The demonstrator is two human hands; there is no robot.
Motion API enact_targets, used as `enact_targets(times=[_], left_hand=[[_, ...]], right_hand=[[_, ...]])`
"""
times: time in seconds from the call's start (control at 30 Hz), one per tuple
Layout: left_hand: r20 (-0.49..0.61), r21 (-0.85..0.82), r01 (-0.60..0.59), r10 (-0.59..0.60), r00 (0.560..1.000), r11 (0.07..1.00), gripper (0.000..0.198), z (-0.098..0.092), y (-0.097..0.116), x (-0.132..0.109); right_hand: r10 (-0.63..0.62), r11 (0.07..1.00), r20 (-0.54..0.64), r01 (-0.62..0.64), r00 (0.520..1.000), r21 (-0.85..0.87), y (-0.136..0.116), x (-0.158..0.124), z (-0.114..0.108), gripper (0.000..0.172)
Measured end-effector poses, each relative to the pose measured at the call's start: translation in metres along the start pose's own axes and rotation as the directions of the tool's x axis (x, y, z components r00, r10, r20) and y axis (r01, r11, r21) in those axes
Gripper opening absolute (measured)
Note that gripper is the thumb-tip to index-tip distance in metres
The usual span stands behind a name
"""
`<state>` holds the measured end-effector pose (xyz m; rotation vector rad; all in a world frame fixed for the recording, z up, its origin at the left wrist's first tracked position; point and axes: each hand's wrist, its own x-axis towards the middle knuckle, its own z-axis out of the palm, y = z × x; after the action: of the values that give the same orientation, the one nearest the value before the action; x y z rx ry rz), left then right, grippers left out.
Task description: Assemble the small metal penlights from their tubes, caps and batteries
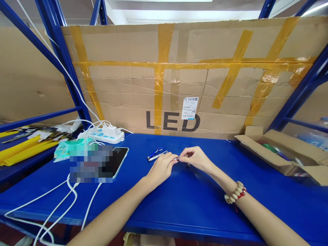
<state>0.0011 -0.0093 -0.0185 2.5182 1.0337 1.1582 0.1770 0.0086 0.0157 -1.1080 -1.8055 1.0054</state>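
Between left hand (162, 166) and right hand (196, 158) | slim piece (175, 159) | pale, dark-ended

A blue tabletop (200, 201) bears phone (120, 159), power strip (115, 138), pen-like pieces (154, 157), carton (263, 155).

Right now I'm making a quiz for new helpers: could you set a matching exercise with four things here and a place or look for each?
1. Small piece
2. Bracelet
3. Power strip
4. Open box

A. At the table's right end
B. Between the left hand and right hand
C. Pale and beaded
D. At the table's back left

Pairs: 1-B, 2-C, 3-D, 4-A
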Motion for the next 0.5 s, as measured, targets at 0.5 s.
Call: enact_targets(times=[0.5], left_hand=[[-0.006, 0.018, 0.041, -0.041, 0.999, 0.999, 0.029, -0.007, 0.006, 0.002]], right_hand=[[0.066, 0.998, 0.078, -0.067, 0.995, 0.017, 0.008, 0.001, -0.004, 0.035]])
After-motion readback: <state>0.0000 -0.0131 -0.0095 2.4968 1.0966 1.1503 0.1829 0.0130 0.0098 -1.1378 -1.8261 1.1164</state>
